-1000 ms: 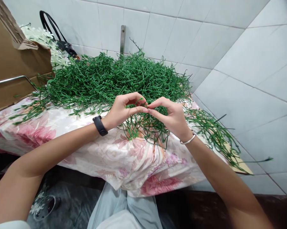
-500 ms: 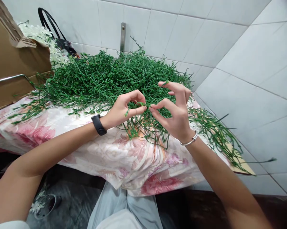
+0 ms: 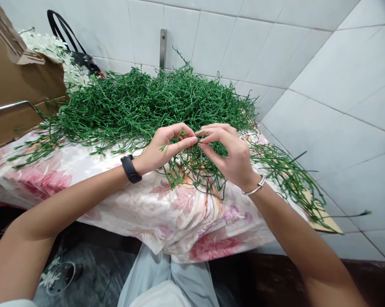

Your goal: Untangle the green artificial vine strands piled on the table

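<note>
My left hand [image 3: 168, 147], with a black band on its wrist, pinches a thin green artificial flower stem [image 3: 182, 133] between thumb and forefinger. Its small leafy tip shows inside the curl of the fingers. Close against it, my right hand [image 3: 229, 153], wearing a silver bracelet, has thumb and forefinger pressed together at the stem's other end. The exact bit between the fingertips is too small to make out. Behind and below both hands spreads a large tangled pile of green stems [image 3: 154, 96], with some strands hanging over the cloth.
A floral cloth [image 3: 122, 209] covers the table. More stems [image 3: 285, 175] lie on a board at the right. At the left stand a cardboard box [image 3: 22, 85], white artificial flowers [image 3: 73, 74] and a black-handled bag [image 3: 86, 62]. Tiled walls [image 3: 243, 47] close in behind.
The raised fingers of my right hand have come down and its fingertips now meet my left hand's at the stem. My left hand stays nearly in place.
</note>
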Demonstrator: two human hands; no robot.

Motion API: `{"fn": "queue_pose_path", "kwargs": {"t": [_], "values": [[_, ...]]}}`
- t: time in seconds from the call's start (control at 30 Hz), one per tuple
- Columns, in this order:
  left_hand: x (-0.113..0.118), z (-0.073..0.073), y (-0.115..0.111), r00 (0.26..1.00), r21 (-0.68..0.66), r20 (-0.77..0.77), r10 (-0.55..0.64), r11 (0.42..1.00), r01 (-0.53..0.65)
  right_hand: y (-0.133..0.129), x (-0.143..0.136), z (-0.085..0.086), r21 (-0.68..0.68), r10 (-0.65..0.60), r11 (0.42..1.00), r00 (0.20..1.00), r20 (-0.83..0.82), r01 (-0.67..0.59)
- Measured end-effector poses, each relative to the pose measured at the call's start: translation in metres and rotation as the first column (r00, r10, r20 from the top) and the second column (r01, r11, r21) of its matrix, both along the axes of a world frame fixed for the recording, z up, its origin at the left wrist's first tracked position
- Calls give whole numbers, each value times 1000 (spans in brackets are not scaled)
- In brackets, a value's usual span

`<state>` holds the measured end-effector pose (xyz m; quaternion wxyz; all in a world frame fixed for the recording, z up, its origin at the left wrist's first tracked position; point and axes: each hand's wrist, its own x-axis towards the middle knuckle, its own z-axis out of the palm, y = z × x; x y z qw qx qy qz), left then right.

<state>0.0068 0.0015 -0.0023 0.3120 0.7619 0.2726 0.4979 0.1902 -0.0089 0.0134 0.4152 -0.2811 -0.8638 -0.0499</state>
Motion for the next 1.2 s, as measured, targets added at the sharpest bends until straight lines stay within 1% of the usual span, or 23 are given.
{"fn": "queue_pose_path", "kwargs": {"t": [0.07, 0.13, 0.2, 0.27, 0.33, 0.4, 0.43, 0.47, 0.5, 0.6, 0.7, 0.8, 0.87, 0.93, 1.0, 1.07, 1.13, 1.17, 1.2], "values": [[0, 0, 0, 1000, 17, 3, 2, 1000, -2, 0, 0, -2, -81, 37, 996, 998, -43, -40], [0, 1, 0, 1000, 37, 0, -8, 999, 8, -1, -1, -3, -173, 38, 983, 993, -109, -57], [0, 1, -1, 1000, 63, -5, -6, 998, 6, -2, -2, -5, -296, 49, 949, 976, -212, -112], [0, 1, -1, 1000, 88, -12, 15, 996, -14, -2, -5, -7, -426, 75, 877, 940, -334, -221], [0, 1, 0, 999, 111, -6, 44, 993, -43, -1, -7, -8, -527, 99, 778, 894, -437, -343], [0, 1, 0, 997, 126, 18, 73, 989, -75, -1, -8, -9, -585, 111, 698, 869, -482, -413], [0, 0, 0, 995, 132, 32, 89, 987, -93, -1, -8, -9, -599, 113, 680, 868, -483, -422], [1, 0, 0, 994, 136, 45, 103, 985, -109, -1, -8, -8, -601, 111, 685, 874, -473, -412], [1, 0, -1, 992, 136, 56, 114, 983, -121, -2, -8, -7, -594, 104, 708, 887, -449, -383], [1, -1, -1, 989, 123, 75, 125, 983, -134, -6, -7, -4, -525, 55, 820, 944, -326, -229], [1, -2, 0, 990, 111, 79, 117, 986, -125, -9, -7, -3, -426, 10, 900, 981, -192, -92], [1, -3, 1, 992, 107, 70, 109, 987, -116, -8, -8, -4, -319, -20, 948, 992, -126, -21], [1, -3, 1, 992, 113, 61, 110, 987, -117, -7, -7, -4, -279, -33, 960, 993, -110, 1], [1, -2, 0, 992, 131, 51, 115, 984, -121, -6, -7, -3, -290, -37, 957, 993, -111, 3], [0, -2, -1, 992, 153, 42, 122, 980, -127, -5, -7, -2, -359, -30, 933, 992, -126, -17], [0, -2, -2, 992, 174, 30, 127, 976, -130, -5, -7, -1, -475, 7, 876, 986, -168, -88], [0, -2, -2, 991, 193, 21, 129, 972, -130, -5, -7, 0, -586, 50, 789, 970, -237, -184], [0, -3, -2, 991, 201, 19, 130, 971, -131, -5, -7, 0, -623, 62, 749, 960, -274, -226], [0, -3, -2, 991, 206, 21, 132, 969, -134, -5, -8, 1, -641, 62, 724, 950, -307, -254]]}}
